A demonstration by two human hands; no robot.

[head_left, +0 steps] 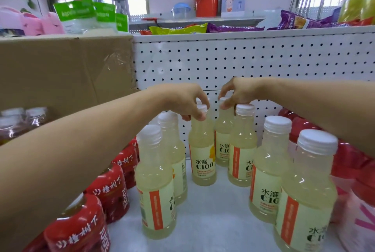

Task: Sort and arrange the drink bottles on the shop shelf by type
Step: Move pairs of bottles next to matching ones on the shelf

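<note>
Several pale yellow C100 lemon drink bottles with white caps stand on the white shelf (213, 221) in two loose rows. My left hand (184, 101) pinches the cap of a rear bottle (203, 154) in the left row. My right hand (237, 93) grips the cap of the rearmost bottle (223, 140) in the right row, beside another upright bottle (242, 150). Nearer to me stand a left front bottle (155, 186) and two right front bottles, the closest (306, 197) by my right forearm.
Red-labelled bottles (109, 190) line the left side and red-pink bottles (355, 170) the right. A white pegboard back wall (243, 60) closes the shelf. A cardboard box (65, 69) sits at the upper left. Snack bags and red cups lie on the shelf above.
</note>
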